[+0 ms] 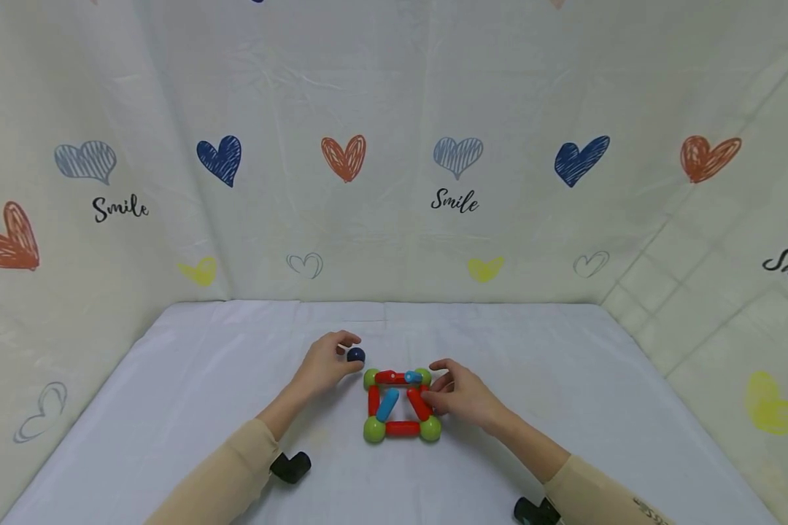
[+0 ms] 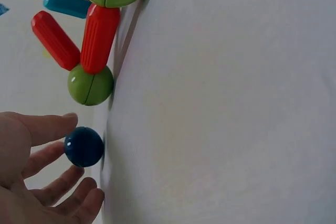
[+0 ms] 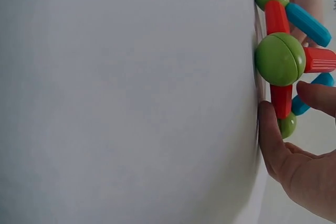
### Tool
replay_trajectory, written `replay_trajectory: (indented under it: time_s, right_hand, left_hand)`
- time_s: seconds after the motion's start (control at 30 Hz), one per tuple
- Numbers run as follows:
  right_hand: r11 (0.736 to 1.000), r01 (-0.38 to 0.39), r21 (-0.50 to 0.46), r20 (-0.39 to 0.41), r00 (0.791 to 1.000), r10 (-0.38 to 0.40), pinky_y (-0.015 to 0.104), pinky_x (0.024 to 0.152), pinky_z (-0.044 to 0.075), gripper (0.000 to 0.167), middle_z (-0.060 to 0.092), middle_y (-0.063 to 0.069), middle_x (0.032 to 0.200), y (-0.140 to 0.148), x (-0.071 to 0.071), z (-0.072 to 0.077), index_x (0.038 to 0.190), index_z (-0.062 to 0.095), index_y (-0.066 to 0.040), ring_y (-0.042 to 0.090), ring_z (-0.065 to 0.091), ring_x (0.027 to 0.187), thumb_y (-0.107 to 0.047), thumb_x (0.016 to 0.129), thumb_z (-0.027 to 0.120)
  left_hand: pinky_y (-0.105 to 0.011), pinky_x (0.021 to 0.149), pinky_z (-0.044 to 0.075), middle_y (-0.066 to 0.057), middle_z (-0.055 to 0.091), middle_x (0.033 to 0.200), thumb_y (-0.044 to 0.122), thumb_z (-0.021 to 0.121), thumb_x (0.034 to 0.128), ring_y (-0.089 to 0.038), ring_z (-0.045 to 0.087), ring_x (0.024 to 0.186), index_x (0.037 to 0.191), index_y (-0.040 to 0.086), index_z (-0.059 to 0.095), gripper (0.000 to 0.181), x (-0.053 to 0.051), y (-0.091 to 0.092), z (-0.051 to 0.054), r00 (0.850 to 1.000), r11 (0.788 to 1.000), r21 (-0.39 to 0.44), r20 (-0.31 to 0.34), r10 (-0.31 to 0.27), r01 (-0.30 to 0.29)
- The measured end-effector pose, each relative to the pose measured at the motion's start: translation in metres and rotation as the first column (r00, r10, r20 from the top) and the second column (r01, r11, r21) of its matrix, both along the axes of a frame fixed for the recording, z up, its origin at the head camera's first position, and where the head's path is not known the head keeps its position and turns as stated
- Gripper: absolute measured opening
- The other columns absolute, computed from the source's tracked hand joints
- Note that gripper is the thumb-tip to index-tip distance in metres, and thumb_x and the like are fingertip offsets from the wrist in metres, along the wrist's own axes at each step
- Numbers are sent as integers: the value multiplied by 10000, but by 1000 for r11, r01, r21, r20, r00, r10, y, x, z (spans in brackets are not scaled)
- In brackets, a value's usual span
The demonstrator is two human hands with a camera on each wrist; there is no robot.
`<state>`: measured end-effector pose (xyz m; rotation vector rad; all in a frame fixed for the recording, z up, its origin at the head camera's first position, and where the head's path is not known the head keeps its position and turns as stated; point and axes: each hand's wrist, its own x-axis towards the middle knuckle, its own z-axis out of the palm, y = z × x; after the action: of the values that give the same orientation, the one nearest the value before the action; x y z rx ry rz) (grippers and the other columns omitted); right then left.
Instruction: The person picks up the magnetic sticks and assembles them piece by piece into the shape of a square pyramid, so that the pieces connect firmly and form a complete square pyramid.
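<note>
A dark blue ball (image 2: 84, 147) rests on the white cloth, just behind and left of a frame of toy rods and balls. My left hand (image 1: 326, 360) is spread around this ball, thumb on the near side and fingers beyond it; no firm grip shows. The frame is a square of red rods (image 1: 402, 429) with green balls (image 1: 374, 429) at its corners. Red and light blue rods (image 1: 387, 405) rise at a slant from the corners. My right hand (image 1: 466, 394) holds the frame's right side, thumb and fingers about a red side rod (image 3: 281, 100).
White cloth (image 1: 532, 350) covers the table. Behind it hangs a pale curtain (image 1: 394, 240) printed with hearts and "Smile". A black device (image 1: 291, 467) sits below the left wrist, and another black device (image 1: 537, 511) below the right.
</note>
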<state>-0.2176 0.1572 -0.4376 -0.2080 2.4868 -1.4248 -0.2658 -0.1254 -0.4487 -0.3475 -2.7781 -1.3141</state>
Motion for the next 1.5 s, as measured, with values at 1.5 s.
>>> replay_trajectory:
  time_s: [1.5]
  right_hand:
    - [999, -16, -34, 15, 1000, 16, 374, 731, 616, 550, 621, 95, 980, -1, -1, -3, 1366, 526, 10, 220, 646, 853, -38, 873, 764]
  left_hand:
    - [-371, 864, 584, -11, 690, 1165, 107, 802, 905, -192, 640, 986, 1236, 96, 715, 342, 26, 14, 25, 969, 977, 63, -150, -194, 206]
